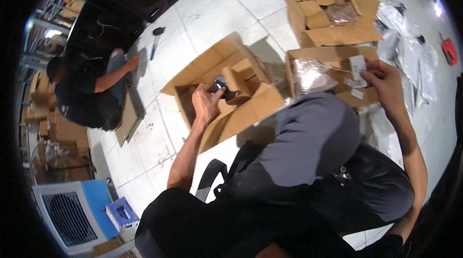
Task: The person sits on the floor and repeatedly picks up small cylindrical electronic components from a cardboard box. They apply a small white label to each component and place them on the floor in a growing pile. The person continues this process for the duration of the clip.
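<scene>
My left hand (206,101) grips a small black and silver part (220,85) inside an open cardboard box (251,108) on the tiled floor. My right hand (384,82) holds small white paper cards (358,69) over a second open cardboard box (337,55), which contains a clear plastic bag (309,75). My raised knee in grey trousers (308,132) sits between the two hands.
A third open cardboard box (333,14) with a plastic bag lies farther back. Clear plastic bags (410,45) and a small red object (449,51) lie at right. Another person in black (87,89) crouches at left near stacked cartons. A white fan unit (67,214) and a small blue box (123,213) stand at lower left.
</scene>
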The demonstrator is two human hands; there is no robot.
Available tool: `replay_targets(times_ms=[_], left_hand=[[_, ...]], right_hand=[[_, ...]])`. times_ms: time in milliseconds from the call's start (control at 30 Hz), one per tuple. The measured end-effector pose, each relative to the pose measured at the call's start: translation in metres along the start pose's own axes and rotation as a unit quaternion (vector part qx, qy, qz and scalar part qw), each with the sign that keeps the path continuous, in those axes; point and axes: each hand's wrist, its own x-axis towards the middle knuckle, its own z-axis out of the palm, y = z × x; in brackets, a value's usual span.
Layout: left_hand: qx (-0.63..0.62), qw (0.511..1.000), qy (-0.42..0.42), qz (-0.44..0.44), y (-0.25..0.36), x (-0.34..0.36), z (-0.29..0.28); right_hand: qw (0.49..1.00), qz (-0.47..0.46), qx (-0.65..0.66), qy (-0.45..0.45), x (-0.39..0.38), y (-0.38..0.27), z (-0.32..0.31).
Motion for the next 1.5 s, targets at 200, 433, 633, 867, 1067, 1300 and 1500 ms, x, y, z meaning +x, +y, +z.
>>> replay_targets(times_ms=[200,433,633,867,1067,1300,1500], left_hand=[[-0.299,0.935,0.059,-0.178,0.047,-0.018,-0.053],[-0.749,0.604,-0.063,-0.264,0.117,-0.028,-0.020],[-0.831,0.435,-0.183,-0.293,0.155,0.001,0.004],[-0.751,0.497,-0.232,-0.368,0.182,-0.004,0.033],[-0.663,0.579,-0.385,-0.276,0.238,0.019,0.051],[-0.578,0.672,-0.408,-0.218,0.256,0.026,0.069],[-0.604,0.631,-0.375,-0.312,0.254,0.026,0.073]], right_hand=[[1.000,0.001,0.018,-0.006,-0.001,-0.007,0.006],[0.997,-0.056,0.013,-0.049,-0.001,-0.023,0.013],[0.998,-0.055,0.020,-0.036,-0.003,-0.032,0.016],[0.992,-0.012,0.077,-0.095,-0.004,-0.038,0.017],[0.990,-0.036,0.065,-0.119,0.002,-0.031,0.020],[0.991,-0.085,-0.071,-0.071,0.009,-0.023,0.013],[0.975,-0.184,-0.125,-0.001,0.006,-0.029,0.017]])
